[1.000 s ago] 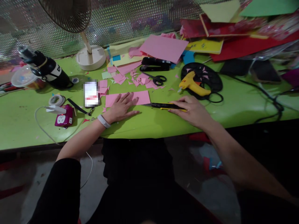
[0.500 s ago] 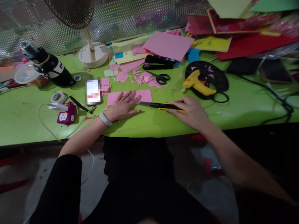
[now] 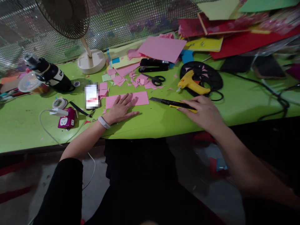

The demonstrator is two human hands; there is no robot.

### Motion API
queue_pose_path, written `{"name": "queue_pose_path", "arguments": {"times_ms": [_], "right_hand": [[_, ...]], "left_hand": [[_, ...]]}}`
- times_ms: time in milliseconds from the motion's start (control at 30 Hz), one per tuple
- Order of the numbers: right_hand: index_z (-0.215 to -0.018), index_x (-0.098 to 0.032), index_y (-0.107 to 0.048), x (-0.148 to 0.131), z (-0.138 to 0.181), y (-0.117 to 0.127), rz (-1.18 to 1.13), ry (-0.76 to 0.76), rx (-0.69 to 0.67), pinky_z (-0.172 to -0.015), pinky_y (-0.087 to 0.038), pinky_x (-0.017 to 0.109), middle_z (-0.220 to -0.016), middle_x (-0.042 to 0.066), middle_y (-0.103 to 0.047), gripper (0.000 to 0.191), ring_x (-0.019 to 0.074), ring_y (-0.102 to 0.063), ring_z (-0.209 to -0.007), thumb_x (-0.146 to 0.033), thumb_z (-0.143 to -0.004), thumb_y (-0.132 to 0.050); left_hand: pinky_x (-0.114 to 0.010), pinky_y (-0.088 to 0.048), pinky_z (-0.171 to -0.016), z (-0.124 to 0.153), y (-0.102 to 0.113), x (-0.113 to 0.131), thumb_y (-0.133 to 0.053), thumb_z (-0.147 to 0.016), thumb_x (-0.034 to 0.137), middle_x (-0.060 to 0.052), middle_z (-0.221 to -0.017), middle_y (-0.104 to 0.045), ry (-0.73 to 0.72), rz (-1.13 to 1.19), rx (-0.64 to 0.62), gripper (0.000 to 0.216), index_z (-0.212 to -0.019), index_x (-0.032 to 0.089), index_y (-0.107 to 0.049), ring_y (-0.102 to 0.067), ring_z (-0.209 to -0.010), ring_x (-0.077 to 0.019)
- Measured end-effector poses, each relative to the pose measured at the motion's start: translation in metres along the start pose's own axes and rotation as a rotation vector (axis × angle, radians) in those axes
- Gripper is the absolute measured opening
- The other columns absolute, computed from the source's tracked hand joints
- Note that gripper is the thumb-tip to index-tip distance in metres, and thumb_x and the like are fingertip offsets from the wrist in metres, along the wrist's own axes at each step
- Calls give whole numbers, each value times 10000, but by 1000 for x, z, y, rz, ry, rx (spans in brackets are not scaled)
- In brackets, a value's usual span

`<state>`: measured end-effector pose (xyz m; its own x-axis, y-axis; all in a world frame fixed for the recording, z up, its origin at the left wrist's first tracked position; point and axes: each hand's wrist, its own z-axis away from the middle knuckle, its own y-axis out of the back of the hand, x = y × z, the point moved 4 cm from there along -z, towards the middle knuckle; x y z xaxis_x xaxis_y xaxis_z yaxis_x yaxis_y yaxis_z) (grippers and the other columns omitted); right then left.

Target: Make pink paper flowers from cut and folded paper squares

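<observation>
My left hand (image 3: 122, 108) lies flat with fingers spread on a pink paper rectangle (image 3: 140, 98) on the green table (image 3: 159, 120). A white band is on that wrist. My right hand (image 3: 203, 111) rests on the handle of a black and yellow utility knife (image 3: 170, 102); its fingers curl over it. The blade points left toward the pink paper and stops a little short of its right edge.
Behind the paper lie pink scraps (image 3: 138, 82), black scissors (image 3: 154, 79), a black stapler (image 3: 153, 65), a large pink sheet (image 3: 161, 48) and a yellow glue gun (image 3: 191, 83). A fan (image 3: 90, 57), black bottle (image 3: 51, 75), tape roll (image 3: 59, 102) and magenta plug adapter (image 3: 66, 118) stand left.
My right hand has drawn the knife to the right, so its blade tip left the pink paper's edge. The left hand stays flat on the paper.
</observation>
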<state>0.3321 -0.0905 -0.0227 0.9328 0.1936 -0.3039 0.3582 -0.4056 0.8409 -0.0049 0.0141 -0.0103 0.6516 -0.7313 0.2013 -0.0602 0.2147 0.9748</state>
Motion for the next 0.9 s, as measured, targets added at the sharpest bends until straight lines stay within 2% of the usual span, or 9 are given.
{"name": "queue_pose_path", "arguments": {"times_ms": [267,433,633,700,767,900], "right_hand": [[-1163,-198,-821,-3,-3,-4,-68,-16,-40,-838,-561,473,-995,164,-672,630,324,-666,-927,-698,-1015,-467],[-1153,-179,-823,-1,-2,-4,-58,-40,-9,-830,-565,463,-984,166,-677,708,317,-675,-899,-751,-1003,-434],[-1132,-200,-831,1,-4,-6,-61,-61,-14,-826,-563,481,-976,170,-684,685,322,-662,-895,-753,-994,-450],[-1135,-195,-830,-1,-5,-6,-63,-57,-10,-819,-564,474,-971,168,-683,700,317,-663,-883,-761,-993,-444],[-1147,-181,-828,-4,-7,-7,-71,-49,-8,-821,-568,464,-971,168,-682,712,308,-668,-867,-758,-999,-438],[-1169,-172,-822,-12,-13,-10,-101,-32,-19,-826,-579,458,-992,166,-683,669,303,-683,-886,-713,-1014,-461]], "left_hand": [[-552,-26,-1372,-1,-2,-1,-272,-974,832,-44,-1812,-128,2,4,19,904,-1720,329,-175,-86,-1690,-312],[-557,-28,-1371,0,-2,-1,-272,-987,815,-66,-1811,-127,5,-16,-6,907,-1722,289,-187,-87,-1689,-321],[-570,-54,-1366,0,2,2,-274,-995,810,-71,-1807,-163,13,-11,5,887,-1716,296,-213,-112,-1686,-322],[-576,-99,-1361,-1,6,4,-285,-1007,792,-85,-1795,-218,22,-5,6,854,-1699,292,-280,-166,-1674,-333],[-582,-202,-1335,-3,13,7,-304,-1033,743,-114,-1757,-320,46,-6,17,788,-1659,273,-390,-277,-1629,-358],[-573,-456,-1170,-14,29,11,-420,-1033,650,-178,-1539,-558,85,21,96,673,-1520,219,-595,-537,-1385,-373]]}}
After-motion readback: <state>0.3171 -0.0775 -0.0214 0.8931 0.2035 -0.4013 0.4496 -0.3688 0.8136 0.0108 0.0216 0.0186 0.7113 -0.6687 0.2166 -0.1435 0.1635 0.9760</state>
